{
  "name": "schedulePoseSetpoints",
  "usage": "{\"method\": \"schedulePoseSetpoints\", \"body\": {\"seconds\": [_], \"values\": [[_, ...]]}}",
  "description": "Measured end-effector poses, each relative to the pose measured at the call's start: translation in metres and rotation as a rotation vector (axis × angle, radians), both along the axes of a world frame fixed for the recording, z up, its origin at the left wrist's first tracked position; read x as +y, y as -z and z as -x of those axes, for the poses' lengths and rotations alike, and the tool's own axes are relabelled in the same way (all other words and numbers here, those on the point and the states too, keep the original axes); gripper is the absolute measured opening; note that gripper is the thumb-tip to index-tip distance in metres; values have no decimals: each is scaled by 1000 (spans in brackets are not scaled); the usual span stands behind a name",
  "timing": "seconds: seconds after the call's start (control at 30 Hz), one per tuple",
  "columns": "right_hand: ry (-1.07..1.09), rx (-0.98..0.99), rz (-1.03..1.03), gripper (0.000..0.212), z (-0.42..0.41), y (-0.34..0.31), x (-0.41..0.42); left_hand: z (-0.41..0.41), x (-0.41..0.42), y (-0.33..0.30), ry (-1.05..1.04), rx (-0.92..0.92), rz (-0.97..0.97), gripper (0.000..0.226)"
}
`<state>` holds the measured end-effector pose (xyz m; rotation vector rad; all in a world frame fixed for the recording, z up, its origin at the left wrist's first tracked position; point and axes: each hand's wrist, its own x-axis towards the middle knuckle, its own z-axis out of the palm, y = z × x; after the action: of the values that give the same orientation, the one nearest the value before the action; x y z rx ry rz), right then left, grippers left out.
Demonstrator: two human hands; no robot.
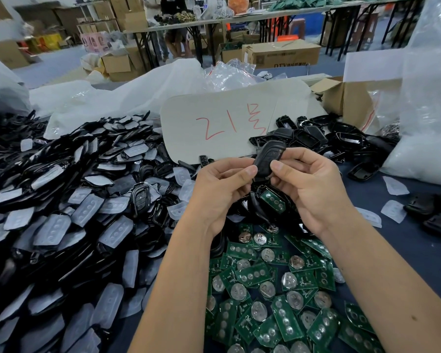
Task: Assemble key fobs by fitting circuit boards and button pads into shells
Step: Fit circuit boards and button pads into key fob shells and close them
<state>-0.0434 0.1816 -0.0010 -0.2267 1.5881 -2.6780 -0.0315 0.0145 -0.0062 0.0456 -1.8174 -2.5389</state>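
Left heap: black shells with pale button pads (61, 200) seated in them, piled deep across the left of the blue table (405, 253).
One fob in heap: a dark unit with a metal ring (139, 198) lies on top of the pile, near its right edge.
Card: grey cardboard sheet (229, 123) marked in red, propped behind the hands.
Left hand (220, 193): raised above the table, fingers curled, thumb tip pressed to the lower left edge of the held fob.
Held fob (267, 159): black key fob shell, upright and tilted, pinched between both thumbs and fingers, above the table centre.
Right hand (313, 186): fingers curled round the fob's right side, thumb tip on its face.
Open shell: shell with a green board (271, 201) fitted, lying directly below the hands.
Boards: loose green circuit boards (278, 284) with coin-cell clips, heaped below the wrists.
Right group: empty black shells (316, 135) behind the right hand; loose pads (393, 211) scattered at right.
Far right: clear plastic bag (428, 110) standing at the table edge.
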Motion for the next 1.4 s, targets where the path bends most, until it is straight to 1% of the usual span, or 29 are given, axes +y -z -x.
{"method": "schedulePoseSetpoints", "body": {"seconds": [0.13,0.27,0.43,0.53,0.67,0.8,0.87,0.9,0.97,1.0,1.07,1.1,1.13,1.2,1.3,1.4], "values": [[-26,-21,72,19,0,1,-1,1,6,-1,0,-27,-110,8],[-53,-46,118,21,0,0,-1,2,8,-3,40,-63,-192,15],[-90,-56,165,41,2,-1,0,3,8,-3,128,-70,-275,12],[-112,-54,164,43,4,1,4,2,9,-3,162,-60,-268,16],[-105,-52,121,46,7,3,10,1,10,-5,141,-24,-191,22],[-156,-64,125,51,9,4,14,1,6,-9,190,21,-94,17],[-116,-100,116,51,8,2,13,2,6,-10,135,27,14,14],[-71,-125,102,48,8,2,10,3,8,-8,82,29,71,12],[40,-154,63,34,6,5,4,4,13,-4,-29,49,175,13],[93,-156,40,26,6,6,0,5,16,-2,-100,80,266,15],[164,-148,4,12,5,8,-6,7,21,0,-261,193,562,12],[178,-140,-3,11,4,9,-8,6,24,0,-316,264,705,11],[188,-129,-6,10,3,8,-10,5,27,0,-354,341,822,11],[222,-108,1,10,2,8,-13,2,34,1,-385,492,980,13],[272,-93,29,8,1,6,-13,-1,40,3,-429,637,1123,13],[240,-87,51,7,3,6,-9,-1,39,1,-430,656,1111,12]]}}
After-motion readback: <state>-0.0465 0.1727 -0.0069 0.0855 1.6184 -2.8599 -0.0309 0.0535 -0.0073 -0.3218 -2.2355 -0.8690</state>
